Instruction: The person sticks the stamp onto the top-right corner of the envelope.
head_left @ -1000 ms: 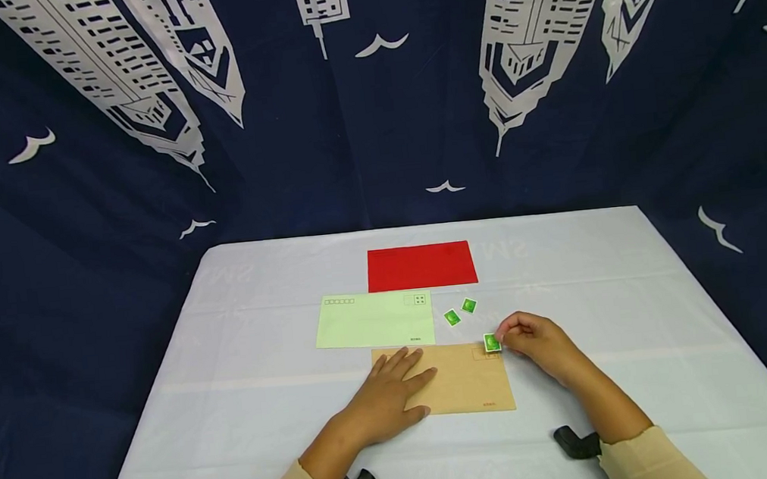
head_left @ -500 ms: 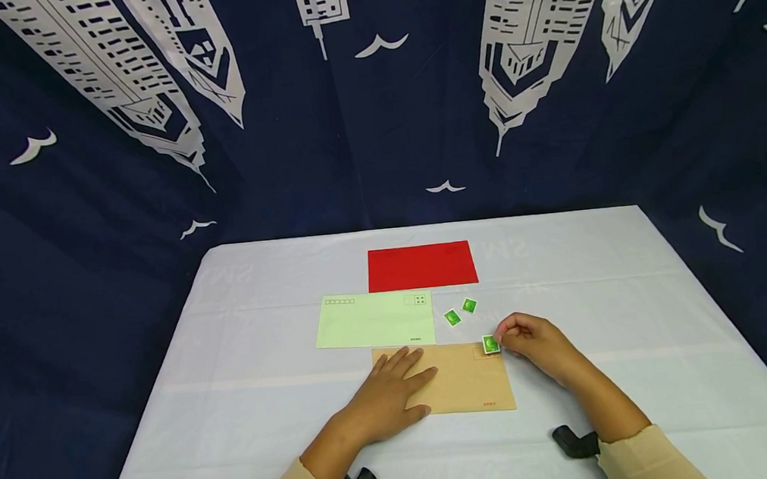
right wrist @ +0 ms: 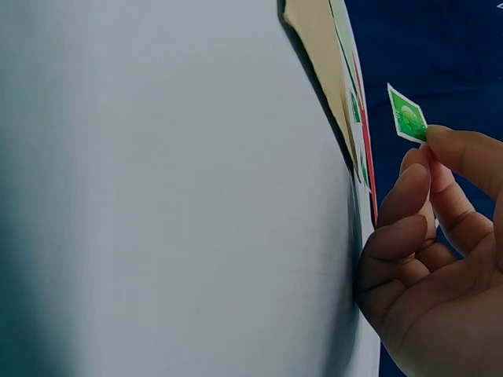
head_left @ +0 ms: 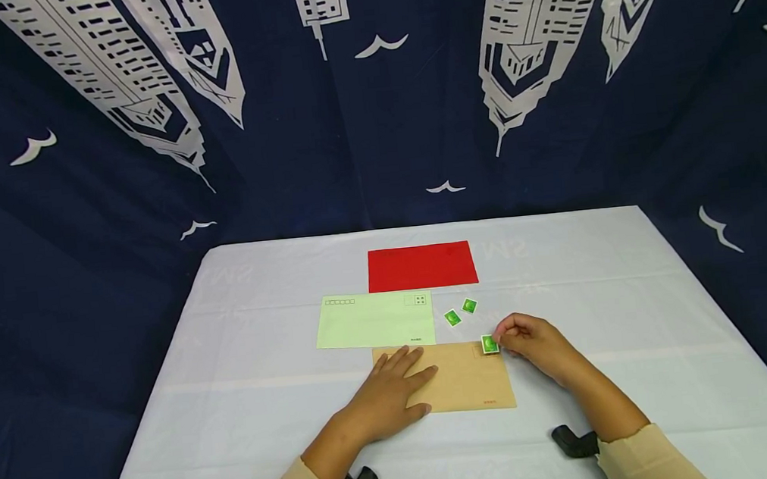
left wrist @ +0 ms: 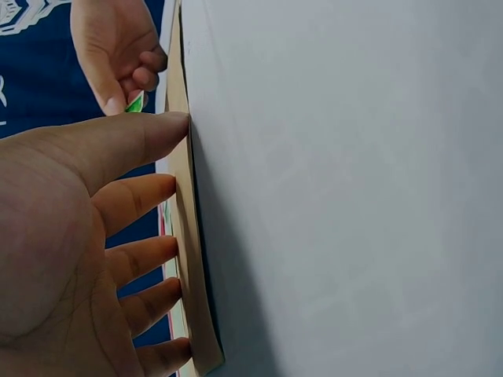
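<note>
A brown envelope (head_left: 465,384) lies nearest to me on the white table. My left hand (head_left: 387,399) rests on its left part, fingers spread; in the left wrist view the fingertips (left wrist: 177,133) press along the paper. My right hand (head_left: 536,344) pinches a green postage stamp (head_left: 490,344) with a white border between thumb and forefinger. In the head view the stamp overlaps the envelope's top right corner, covering part of the printed box there. The right wrist view shows the stamp (right wrist: 407,116) held by one corner, raised off the paper, with the other fingers curled below.
A light green envelope (head_left: 373,324) lies just beyond the brown one, and a red envelope (head_left: 422,266) farther back. Two loose green stamps (head_left: 453,317) lie right of the green envelope. A dark blue patterned cloth (head_left: 415,130) hangs behind the white table (head_left: 247,403).
My right hand has shifted the stamp slightly left over the envelope's corner. The left hand stays spread on the brown envelope.
</note>
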`<state>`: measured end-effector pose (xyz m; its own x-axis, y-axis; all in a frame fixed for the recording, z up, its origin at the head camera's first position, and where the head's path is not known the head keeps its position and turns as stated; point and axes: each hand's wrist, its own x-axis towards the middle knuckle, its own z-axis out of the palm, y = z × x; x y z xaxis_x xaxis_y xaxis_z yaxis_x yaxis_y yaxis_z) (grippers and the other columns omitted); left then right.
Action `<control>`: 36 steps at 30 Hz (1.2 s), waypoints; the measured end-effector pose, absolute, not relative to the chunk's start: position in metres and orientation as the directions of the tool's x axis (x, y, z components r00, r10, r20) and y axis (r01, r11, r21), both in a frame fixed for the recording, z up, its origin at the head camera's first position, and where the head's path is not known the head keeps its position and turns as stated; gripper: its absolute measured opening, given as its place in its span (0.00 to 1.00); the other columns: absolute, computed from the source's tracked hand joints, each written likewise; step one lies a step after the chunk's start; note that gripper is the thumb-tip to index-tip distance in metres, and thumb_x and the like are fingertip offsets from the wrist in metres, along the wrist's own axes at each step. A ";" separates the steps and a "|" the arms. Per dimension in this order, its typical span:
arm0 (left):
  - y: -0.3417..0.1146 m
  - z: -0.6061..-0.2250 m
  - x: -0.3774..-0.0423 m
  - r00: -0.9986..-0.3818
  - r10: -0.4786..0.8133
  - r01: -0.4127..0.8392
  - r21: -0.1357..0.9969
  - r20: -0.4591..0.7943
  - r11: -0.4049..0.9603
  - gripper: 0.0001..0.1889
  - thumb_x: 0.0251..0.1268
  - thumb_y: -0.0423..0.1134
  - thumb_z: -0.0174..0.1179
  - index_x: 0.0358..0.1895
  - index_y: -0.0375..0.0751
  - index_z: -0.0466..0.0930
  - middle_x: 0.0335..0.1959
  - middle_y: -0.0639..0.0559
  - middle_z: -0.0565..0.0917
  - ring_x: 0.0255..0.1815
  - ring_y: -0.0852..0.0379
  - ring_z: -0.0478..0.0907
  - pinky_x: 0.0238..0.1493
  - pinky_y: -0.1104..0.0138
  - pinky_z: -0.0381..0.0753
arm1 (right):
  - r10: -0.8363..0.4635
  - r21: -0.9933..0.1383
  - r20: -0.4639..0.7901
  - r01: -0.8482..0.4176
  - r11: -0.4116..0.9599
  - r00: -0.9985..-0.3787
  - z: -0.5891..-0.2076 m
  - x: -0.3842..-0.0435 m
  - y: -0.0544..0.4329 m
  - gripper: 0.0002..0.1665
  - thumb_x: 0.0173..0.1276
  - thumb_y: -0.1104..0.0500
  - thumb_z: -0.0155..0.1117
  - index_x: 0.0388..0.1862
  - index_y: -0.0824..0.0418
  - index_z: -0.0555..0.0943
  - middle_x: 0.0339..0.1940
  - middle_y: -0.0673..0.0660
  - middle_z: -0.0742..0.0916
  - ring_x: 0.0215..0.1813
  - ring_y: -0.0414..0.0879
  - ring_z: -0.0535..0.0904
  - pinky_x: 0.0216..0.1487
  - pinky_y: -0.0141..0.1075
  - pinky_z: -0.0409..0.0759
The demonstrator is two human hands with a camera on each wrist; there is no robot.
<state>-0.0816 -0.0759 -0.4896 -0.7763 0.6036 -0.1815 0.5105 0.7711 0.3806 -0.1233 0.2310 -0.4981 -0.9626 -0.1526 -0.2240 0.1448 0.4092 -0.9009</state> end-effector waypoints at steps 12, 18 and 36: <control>-0.075 -0.489 -0.084 -0.775 0.606 0.516 0.372 -0.180 0.771 0.31 0.72 0.52 0.59 0.76 0.57 0.67 0.82 0.51 0.59 0.84 0.48 0.51 0.82 0.46 0.52 | -0.158 -0.899 -0.227 0.144 0.414 -0.961 -0.497 -0.124 0.230 0.10 0.72 0.61 0.62 0.46 0.67 0.80 0.31 0.55 0.80 0.32 0.41 0.75 0.31 0.31 0.75; -0.075 -0.490 -0.085 -0.777 0.605 0.518 0.369 -0.175 0.772 0.31 0.72 0.52 0.60 0.76 0.57 0.67 0.82 0.52 0.59 0.84 0.48 0.51 0.82 0.45 0.52 | -0.165 -0.902 -0.227 0.143 0.408 -0.960 -0.497 -0.124 0.230 0.11 0.74 0.61 0.60 0.48 0.67 0.79 0.33 0.55 0.80 0.33 0.41 0.75 0.31 0.32 0.75; -0.074 -0.494 -0.086 -0.779 0.603 0.520 0.362 -0.172 0.774 0.31 0.72 0.53 0.60 0.76 0.58 0.67 0.82 0.52 0.59 0.84 0.49 0.51 0.82 0.47 0.53 | -0.139 -0.857 -0.275 0.177 0.484 -0.951 -0.498 -0.132 0.224 0.10 0.72 0.59 0.62 0.45 0.65 0.80 0.31 0.55 0.84 0.35 0.44 0.78 0.34 0.33 0.78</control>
